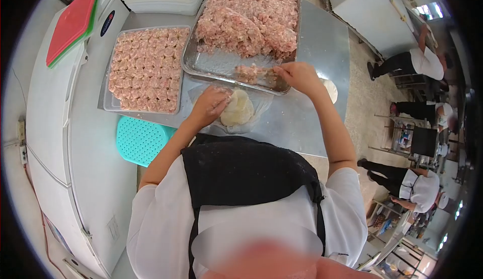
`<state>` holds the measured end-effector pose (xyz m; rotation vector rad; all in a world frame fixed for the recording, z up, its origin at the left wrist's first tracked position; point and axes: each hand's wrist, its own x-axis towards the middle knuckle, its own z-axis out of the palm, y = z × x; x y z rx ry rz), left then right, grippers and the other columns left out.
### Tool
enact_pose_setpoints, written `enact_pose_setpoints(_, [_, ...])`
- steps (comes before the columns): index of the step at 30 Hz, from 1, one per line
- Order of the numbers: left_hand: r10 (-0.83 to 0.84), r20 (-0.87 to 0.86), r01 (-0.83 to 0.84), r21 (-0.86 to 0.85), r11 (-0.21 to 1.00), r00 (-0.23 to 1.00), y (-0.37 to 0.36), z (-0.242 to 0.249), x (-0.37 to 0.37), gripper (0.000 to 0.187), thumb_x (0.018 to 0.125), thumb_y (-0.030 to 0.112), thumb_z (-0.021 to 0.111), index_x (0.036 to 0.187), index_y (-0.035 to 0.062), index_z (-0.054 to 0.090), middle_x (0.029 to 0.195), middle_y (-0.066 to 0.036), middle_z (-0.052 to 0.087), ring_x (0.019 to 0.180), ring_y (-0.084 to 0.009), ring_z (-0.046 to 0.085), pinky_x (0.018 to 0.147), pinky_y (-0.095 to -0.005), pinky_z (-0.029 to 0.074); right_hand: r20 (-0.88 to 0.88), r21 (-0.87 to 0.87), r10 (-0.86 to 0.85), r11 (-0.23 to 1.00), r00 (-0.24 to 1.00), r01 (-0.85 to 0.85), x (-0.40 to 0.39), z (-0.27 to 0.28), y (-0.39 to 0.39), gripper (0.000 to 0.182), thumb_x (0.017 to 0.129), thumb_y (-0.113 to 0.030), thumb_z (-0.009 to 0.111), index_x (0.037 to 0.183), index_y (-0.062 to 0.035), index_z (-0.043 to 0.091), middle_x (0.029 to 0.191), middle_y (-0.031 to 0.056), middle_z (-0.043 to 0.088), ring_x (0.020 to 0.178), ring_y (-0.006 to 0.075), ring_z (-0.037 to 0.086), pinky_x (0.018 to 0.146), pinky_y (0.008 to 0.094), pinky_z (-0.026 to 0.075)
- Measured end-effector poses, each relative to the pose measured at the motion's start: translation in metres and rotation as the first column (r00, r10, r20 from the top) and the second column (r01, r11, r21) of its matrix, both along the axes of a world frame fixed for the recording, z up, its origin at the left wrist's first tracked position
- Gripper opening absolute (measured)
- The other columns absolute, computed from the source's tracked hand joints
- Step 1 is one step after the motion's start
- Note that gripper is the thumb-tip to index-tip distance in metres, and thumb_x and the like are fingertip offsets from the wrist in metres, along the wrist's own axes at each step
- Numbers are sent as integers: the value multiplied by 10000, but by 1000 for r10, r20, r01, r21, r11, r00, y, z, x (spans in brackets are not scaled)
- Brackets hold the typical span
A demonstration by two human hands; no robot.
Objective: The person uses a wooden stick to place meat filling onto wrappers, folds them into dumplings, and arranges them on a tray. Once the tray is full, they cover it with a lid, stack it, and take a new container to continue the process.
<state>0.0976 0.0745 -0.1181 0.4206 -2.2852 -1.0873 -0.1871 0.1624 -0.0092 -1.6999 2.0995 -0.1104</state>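
Standing at the steel tabletop (312, 42), a person in an apron is working two-handed. Left hand (210, 105) is resting on a stack of round dough wrappers (238, 109) lying on a clear plastic sheet just in front of the apron; fingers are curled down onto the top wrapper, grip looking partly closed, though I can't tell whether one is actually pinched. Right hand (298, 75) is reaching into the near edge of the metal tray (221, 70) of minced meat filling (249, 17), fingers closed around what seems to be a small tool digging at a small lump of filling (251, 71); the tool itself is too small to make out.

Handling guess: wrappers are thin, light, floppy and tearing easily, so peeling one from the edge is safer than pinching the middle. Filling is looking soft, wet and sticky, better scooped than gripped.

Sitting to the left, a plastic tray (108, 90) is packed with finished dumplings (147, 67). Other people are working well apart, off to the right.
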Motion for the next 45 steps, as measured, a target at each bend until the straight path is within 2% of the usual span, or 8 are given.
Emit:
enact_pose_setpoints(7, [151,10,-119,671,732,989,7,24,-3,201,960,132,538,1047,15,676,1057,-84,693,981,-221,647,851,-347,504,14,-60,39,997,999,-38,21,-24,22,406,980,-345,489,820,-24,681,792,205,661,739,347,657,666,454,504])
enact_pose_setpoints(9, [362,-242,234,970,67,900,6,34,-9,253,974,129,530,1191,33,615,1117,-69,667,1026,-192,643,874,-329,518,232,-149,-10,988,973,45,12,-32,30,369,984,-338,511,906,-24,690,728,134,642,687,260,622,637,400,483])
enact_pose_setpoints(12, [213,-42,-73,860,506,976,-7,34,-23,433,961,196,568,1335,-2,477,1271,-121,590,1154,-228,590,1005,-382,474,536,-227,-94,941,839,251,10,-17,30,339,984,-318,547,1012,-16,700,679,81,624,656,185,588,631,343,465])
enact_pose_setpoints(17, [412,-309,217,942,255,857,-11,88,-74,496,982,283,513,1353,-36,433,1325,-183,542,1224,-302,543,1059,-463,423,798,-160,-148,883,585,441,28,0,11,355,993,-306,544,1110,3,675,725,64,613,712,160,584,669,308,468])
enact_pose_setpoints(22, [536,-505,560,826,72,676,-29,118,-93,691,979,502,436,1377,-60,386,1350,-197,503,1267,-329,491,1103,-463,358,277,-684,106,720,955,119,39,-20,9,297,972,-274,564,1141,-55,673,782,82,594,670,224,595,627,332,475])
enact_pose_setpoints(32, [645,-317,362,930,67,696,-27,117,-108,759,960,624,316,1482,74,314,1486,-165,386,1356,-370,378,1110,-555,309,-153,-375,106,914,982,-157,10,35,36,301,954,-239,551,1227,-116,578,839,124,605,773,338,635,651,445,502])
enact_pose_setpoints(41, [635,-489,484,852,201,598,-35,96,-117,646,944,437,528,1429,38,379,1380,-161,480,1280,-339,480,1019,-497,444,-45,-499,203,844,978,-198,-20,48,40,314,963,-251,555,1193,-51,626,915,174,653,798,318,659,666,398,519])
enact_pose_setpoints(45, [245,-375,132,743,656,894,-13,138,-101,572,840,108,649,1371,24,453,1290,-148,554,1192,-258,564,1008,-406,467,431,-423,141,904,891,62,-39,63,44,347,990,-293,516,1117,7,636,892,202,668,815,371,648,732,401,509])
